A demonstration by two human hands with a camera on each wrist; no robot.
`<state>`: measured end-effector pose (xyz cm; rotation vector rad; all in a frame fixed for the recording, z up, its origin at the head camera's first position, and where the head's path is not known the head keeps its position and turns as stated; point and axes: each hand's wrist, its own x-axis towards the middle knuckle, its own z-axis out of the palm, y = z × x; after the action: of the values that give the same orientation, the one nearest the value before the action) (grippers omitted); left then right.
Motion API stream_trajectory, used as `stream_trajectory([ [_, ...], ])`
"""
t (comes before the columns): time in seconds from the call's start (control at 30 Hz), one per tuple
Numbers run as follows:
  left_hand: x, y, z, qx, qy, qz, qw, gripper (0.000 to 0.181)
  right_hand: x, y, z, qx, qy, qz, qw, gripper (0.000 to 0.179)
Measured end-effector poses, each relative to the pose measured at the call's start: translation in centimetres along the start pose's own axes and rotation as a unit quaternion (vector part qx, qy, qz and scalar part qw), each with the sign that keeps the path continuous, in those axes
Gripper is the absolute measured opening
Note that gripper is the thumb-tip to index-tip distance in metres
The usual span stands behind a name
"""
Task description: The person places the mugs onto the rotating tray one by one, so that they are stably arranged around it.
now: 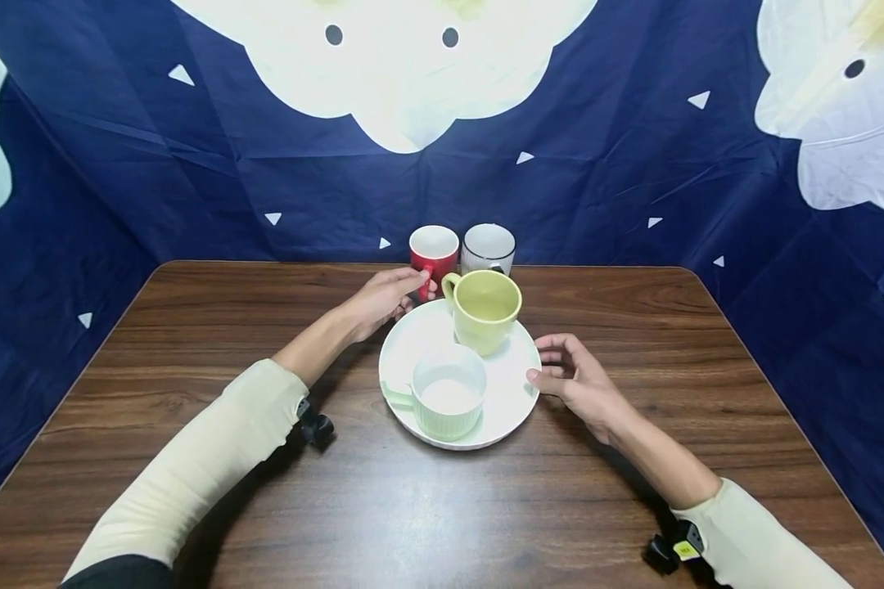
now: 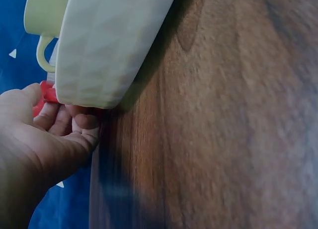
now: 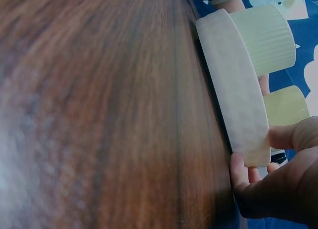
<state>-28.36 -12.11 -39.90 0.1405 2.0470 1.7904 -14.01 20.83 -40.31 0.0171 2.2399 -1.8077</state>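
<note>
My left hand [image 1: 385, 301] pinches the handle of a red mug [image 1: 445, 266] with a white inside, just behind a round white plate [image 1: 511, 409]. In the left wrist view the plate's faceted side hides most of that mug. On the plate stand a yellow-green mug [image 1: 486, 315] towards the back and a pale green ribbed mug [image 1: 449, 401] towards the front, both upright. My right hand [image 1: 578, 384] grips the plate's right rim, thumb over the edge; in the right wrist view its fingers [image 3: 238, 167] lie against the plate's outer side.
A white mug with a dark rim [image 1: 489, 244] stands right of the red one, near the table's back edge. The wooden table [image 1: 265, 507] reaches back to a dark blue cloth [image 1: 324, 188] with white cloud shapes. Small black cameras [image 1: 315, 425] sit on both wrists.
</note>
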Motion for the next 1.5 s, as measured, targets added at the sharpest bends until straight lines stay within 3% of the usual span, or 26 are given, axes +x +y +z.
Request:
stream_trajectory([
  [0.3,0.2,-0.4,-0.3,-0.017,0.022,-0.005,0.9996,0.034,0.1,0.0,0.0,-0.001,-0.003,0.003,1.0,0.059],
  [0.6,0.0,-0.8,-0.9,-0.052,0.047,0.018,0.9974,0.036,0.2,0.2,0.1,0.005,-0.006,0.008,0.9999,0.059],
  [0.9,-0.2,-1.2,-1.1,-0.086,0.06,-0.004,0.9945,0.04,0.5,0.3,0.0,0.008,-0.006,0.008,0.9999,0.058],
  [1.13,-1.0,-1.6,-1.6,-0.133,0.058,0.009,0.9894,0.039,0.8,0.1,-0.2,0.019,-0.008,0.001,0.9998,0.056],
  [1.5,-3.2,-1.6,-2.7,-0.132,0.074,0.018,0.9882,0.037,1.2,-0.4,-0.7,0.01,-0.018,-0.007,0.9998,0.055],
])
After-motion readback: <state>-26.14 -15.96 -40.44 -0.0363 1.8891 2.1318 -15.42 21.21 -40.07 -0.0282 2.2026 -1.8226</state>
